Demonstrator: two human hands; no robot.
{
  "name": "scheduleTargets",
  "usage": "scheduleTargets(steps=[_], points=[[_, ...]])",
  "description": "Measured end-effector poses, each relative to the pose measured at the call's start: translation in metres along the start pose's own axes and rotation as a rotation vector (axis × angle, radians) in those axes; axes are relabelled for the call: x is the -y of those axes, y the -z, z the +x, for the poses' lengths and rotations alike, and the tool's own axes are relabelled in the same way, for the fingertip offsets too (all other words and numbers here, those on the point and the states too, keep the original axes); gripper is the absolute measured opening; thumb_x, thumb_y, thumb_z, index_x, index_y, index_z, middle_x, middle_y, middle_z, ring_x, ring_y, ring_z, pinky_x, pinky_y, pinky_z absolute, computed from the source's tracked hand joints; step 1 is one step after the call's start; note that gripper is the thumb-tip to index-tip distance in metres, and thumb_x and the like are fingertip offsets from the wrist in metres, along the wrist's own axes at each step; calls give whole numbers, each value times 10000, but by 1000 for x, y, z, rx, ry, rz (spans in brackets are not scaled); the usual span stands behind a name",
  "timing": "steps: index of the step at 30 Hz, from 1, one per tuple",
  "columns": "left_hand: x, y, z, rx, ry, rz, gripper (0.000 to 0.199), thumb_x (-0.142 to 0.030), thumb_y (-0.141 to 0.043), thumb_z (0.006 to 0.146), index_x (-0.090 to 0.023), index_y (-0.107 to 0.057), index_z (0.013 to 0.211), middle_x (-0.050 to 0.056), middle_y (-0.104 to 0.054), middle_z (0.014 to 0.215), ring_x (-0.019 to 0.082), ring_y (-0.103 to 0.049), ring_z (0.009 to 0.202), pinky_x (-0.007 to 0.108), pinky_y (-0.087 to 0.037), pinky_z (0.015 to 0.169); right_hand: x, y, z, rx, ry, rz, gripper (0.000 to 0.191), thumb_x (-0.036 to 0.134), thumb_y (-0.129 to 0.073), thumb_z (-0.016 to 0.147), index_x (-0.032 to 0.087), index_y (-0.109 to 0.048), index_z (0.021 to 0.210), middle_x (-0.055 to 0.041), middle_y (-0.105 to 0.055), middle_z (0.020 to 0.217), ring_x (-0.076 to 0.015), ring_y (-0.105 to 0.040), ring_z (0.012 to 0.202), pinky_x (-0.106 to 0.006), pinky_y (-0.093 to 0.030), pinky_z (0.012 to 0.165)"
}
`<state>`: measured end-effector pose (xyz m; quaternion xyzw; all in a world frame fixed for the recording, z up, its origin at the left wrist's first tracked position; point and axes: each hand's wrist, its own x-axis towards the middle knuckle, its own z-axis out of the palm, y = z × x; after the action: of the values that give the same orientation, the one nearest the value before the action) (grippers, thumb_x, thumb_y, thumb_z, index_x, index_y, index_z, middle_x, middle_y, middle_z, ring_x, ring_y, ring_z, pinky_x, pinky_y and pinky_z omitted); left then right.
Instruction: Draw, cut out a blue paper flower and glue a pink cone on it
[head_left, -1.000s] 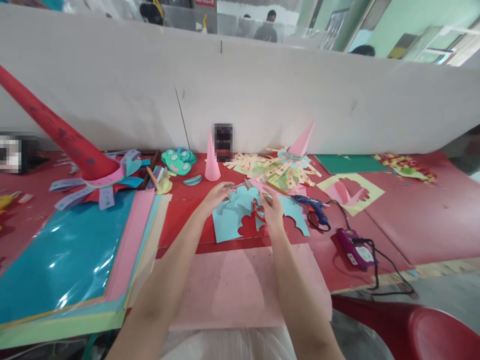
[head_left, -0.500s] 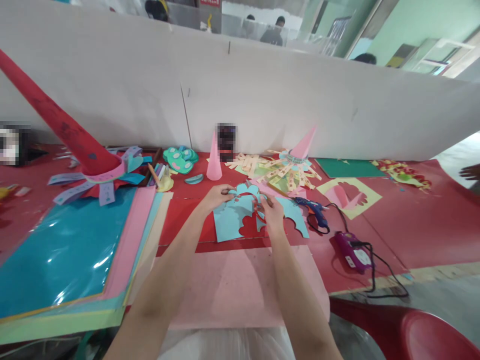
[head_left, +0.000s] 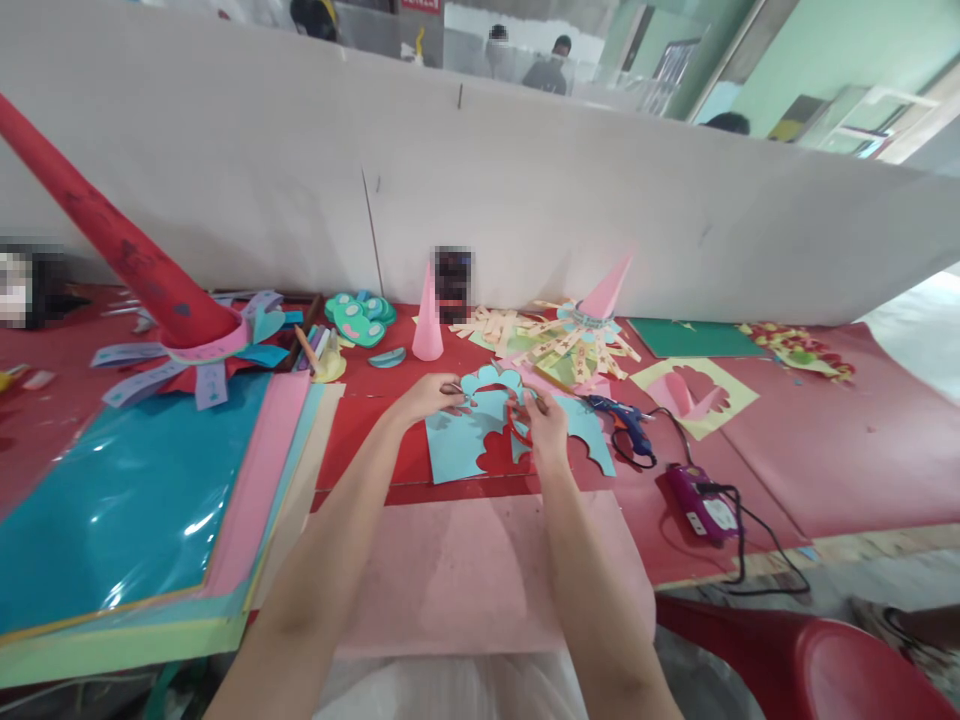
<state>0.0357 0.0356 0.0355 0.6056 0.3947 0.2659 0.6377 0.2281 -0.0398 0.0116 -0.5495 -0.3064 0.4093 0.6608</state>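
A light blue paper piece with a scalloped edge (head_left: 491,377) is stretched between my two hands, above the table. My left hand (head_left: 435,398) pinches its left end. My right hand (head_left: 541,415) is closed at its right end and also has red-handled scissors (head_left: 519,425) hanging from the fingers. Below lies a light blue sheet (head_left: 454,440) with scalloped cut-outs. A pink paper cone (head_left: 428,325) stands behind my left hand. To the right of my right hand rests a blue glue gun (head_left: 626,420).
A purple power strip (head_left: 701,503) with a black cable is on the right. Coloured sheets under a shiny blue one (head_left: 150,500) cover the left. A red cone hat (head_left: 127,250) and a pink cone hat (head_left: 606,290) stand farther back, before a white partition (head_left: 525,190).
The scalloped piece is spread a little wider and flatter between my hands, and my left hand has shifted slightly left. A person's hand at the far right edge has left the view.
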Motion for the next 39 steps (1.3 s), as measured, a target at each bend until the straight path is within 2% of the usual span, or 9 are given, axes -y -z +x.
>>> scheduleTargets(steps=[4,11,13,16,19,22,27,33,39], points=[[-1,2,0,-55,15,29,285,-347,-777,637,-159,-603,761,12,-667,692,186,-682,658,346,-570,668,0,1,0,5,1,-27,420,453,-670,638,182,-649,958,-41,-723,795,-225,-694,705,-301,-531,545],[0,-1,1,-175,-24,85,222,-288,-767,624,-158,-621,729,17,-678,658,170,-663,632,285,-553,598,-1,0,-2,8,-12,-56,410,456,-662,654,180,-646,957,-36,-719,797,-203,-686,682,-281,-521,532],[2,1,4,-274,-64,105,161,-278,-702,698,-158,-626,773,23,-680,665,169,-666,638,293,-554,635,-1,-1,-2,2,-7,-56,393,450,-658,661,177,-645,943,-33,-714,790,-192,-682,665,-271,-514,528],[4,5,6,-519,-158,152,147,-253,-590,792,-168,-605,911,52,-695,823,178,-679,788,326,-529,803,-1,-3,-4,-31,6,-49,412,457,-666,652,167,-641,943,-35,-708,787,-184,-678,646,-260,-502,514],[6,8,7,-755,-246,219,307,-262,-585,804,-180,-537,1096,105,-640,1107,203,-609,1059,343,-449,955,-1,-5,-5,-76,2,-22,463,482,-674,635,157,-633,963,-42,-705,780,-189,-678,633,-263,-500,502],[7,12,12,-867,-298,277,517,-273,-613,784,-152,-435,1254,171,-534,1277,241,-525,1192,353,-438,963,0,-6,-6,-107,3,5,458,489,-675,640,158,-626,952,-47,-702,782,-195,-680,633,-272,-508,503],[-8,26,38,-924,-354,350,780,-267,-694,724,-143,-298,1383,188,-391,1434,248,-360,1348,357,-263,1115,2,-5,-7,-104,-8,29,439,492,-668,658,168,-627,952,-50,-703,800,-206,-690,663,-280,-524,518],[-32,45,69,-903,-336,371,809,-196,-717,686,-133,-311,1383,163,-572,1244,258,-528,1203,350,-394,1016,0,-5,-5,-100,-51,33,467,496,-666,654,169,-631,985,-55,-713,819,-202,-692,663,-274,-525,518],[-55,46,62,-883,-366,412,700,-136,-654,721,-159,-373,1362,88,-679,1010,224,-634,1013,342,-448,949,2,-5,-5,-106,-60,48,459,508,-674,653,170,-630,961,-32,-694,754,-211,-696,674,-266,-514,508]])
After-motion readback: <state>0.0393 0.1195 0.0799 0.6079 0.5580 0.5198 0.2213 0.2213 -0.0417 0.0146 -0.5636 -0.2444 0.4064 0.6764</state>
